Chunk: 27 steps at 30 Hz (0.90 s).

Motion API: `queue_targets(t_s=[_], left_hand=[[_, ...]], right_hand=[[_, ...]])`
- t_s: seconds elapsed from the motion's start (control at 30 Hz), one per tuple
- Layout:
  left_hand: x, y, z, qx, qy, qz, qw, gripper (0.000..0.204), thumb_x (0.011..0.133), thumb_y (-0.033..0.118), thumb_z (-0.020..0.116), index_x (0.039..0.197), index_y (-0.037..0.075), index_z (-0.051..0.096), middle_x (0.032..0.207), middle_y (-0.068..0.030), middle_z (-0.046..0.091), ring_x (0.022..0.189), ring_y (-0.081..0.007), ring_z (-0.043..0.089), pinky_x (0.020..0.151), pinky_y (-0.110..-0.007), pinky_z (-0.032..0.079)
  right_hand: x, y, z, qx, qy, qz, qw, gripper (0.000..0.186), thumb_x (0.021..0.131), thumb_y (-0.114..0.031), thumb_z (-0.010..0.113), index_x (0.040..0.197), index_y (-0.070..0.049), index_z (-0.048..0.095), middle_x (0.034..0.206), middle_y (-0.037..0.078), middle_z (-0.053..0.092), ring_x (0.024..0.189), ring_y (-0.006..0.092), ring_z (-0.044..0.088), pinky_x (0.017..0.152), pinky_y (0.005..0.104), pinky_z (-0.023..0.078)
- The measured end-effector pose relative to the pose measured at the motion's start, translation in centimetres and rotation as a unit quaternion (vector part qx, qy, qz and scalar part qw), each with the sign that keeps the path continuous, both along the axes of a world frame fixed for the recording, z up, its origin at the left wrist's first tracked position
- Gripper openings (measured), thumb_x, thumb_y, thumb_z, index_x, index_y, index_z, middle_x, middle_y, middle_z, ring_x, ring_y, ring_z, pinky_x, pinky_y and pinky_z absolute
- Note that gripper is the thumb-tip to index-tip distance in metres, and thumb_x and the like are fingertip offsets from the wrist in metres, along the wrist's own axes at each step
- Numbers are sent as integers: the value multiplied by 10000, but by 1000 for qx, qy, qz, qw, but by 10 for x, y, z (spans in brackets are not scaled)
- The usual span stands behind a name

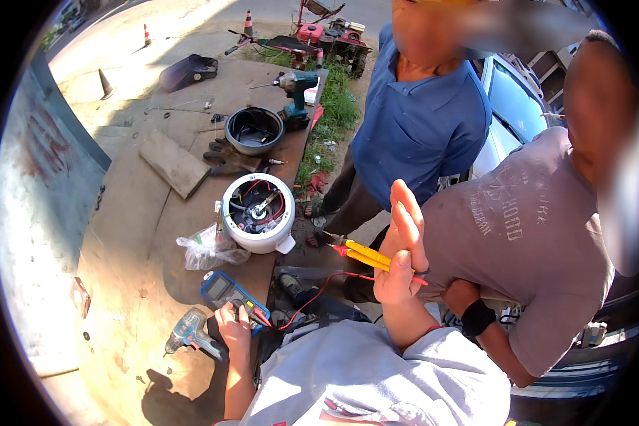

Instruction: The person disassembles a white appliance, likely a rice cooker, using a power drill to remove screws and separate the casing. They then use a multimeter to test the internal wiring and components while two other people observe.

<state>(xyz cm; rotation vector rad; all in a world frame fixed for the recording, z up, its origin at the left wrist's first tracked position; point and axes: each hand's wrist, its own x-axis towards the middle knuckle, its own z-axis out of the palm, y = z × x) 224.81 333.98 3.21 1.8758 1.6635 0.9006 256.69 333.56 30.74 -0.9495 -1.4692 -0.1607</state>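
Observation:
My left hand [233, 331] rests at the lower end of a blue-edged multimeter [224, 290], its fingers gripping around the dial. Raised over to the right, my right hand [402, 248] pins two yellow test probes [368, 255] between thumb and palm, fingers stretched upward. The probe tips point left, and a red lead [318, 292] runs from the probes towards the meter. Beyond the meter stands a white round appliance [282, 238], its top side open on wires and inner parts. Its probes are apart from it. A clear plastic bag [209, 250] lies against the appliance.
A blue drill [189, 331] lies left of the meter. Farther back are a grey bowl [254, 148], dark glove [227, 157], wooden board [174, 162], teal cordless driver [295, 92] and dark welding mask [186, 72]. Two people, in a blue shirt [422, 117] and brown shirt [504, 227], stand close on the right.

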Motion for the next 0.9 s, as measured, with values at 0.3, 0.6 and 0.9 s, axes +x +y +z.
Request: queue_targets(t_s=[0.3,0.6,0.9], left_hand=[[-4,-4,-4,22,12,5,1000,311,820,97,727,1057,-30,570,982,-168,551,842,-332,591,736,-414,504],[3,-6,9,-15,16,19,1000,323,840,134,705,1091,-1,553,1005,-176,565,900,-371,619,752,-442,512],[10,-2,15,-67,77,40,994,332,862,181,692,1112,23,539,1071,-188,556,906,-393,622,772,-466,514]], right_hand=[[2,-2,20,22,29,47,998,566,1007,-331,371,1432,43,401,1528,286,283,1438,394,269,1166,512,183],[-5,-11,34,92,59,70,992,589,1019,-369,367,1508,-48,301,1580,253,178,1466,403,193,1185,531,118],[17,52,-35,-103,185,21,977,543,978,-253,386,1407,76,430,1535,249,304,1458,347,244,1193,474,138]])
